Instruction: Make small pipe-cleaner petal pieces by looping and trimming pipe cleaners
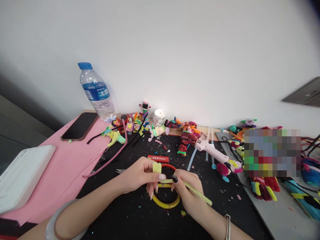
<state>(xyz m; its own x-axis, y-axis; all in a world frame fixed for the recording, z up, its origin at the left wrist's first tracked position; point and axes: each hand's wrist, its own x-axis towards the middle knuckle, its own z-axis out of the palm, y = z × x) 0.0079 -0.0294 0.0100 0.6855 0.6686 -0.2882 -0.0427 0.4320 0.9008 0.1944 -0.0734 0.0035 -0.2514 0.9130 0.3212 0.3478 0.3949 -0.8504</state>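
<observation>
My left hand (147, 176) is closed on a pale yellow-green pipe cleaner (157, 167), whose folded bundle stands up between thumb and fingers. My right hand (187, 188) pinches the same pipe cleaner between thumb and forefinger, and its straight end sticks out to the lower right. Behind and below the hands, a yellow loop (167, 205) and a red loop (170, 165) show on the black mat (120, 206). A pointed metal tip (120, 171) shows left of my left hand; whether it joins the loops is hidden.
Behind stand a water bottle (96, 91), a white cup (159, 117) and several pipe-cleaner figures (186, 138). A pink glue gun (211, 150) lies right, beside a grey board (260, 213). Left are a phone (80, 126) and a white box (27, 173) on pink paper (67, 163).
</observation>
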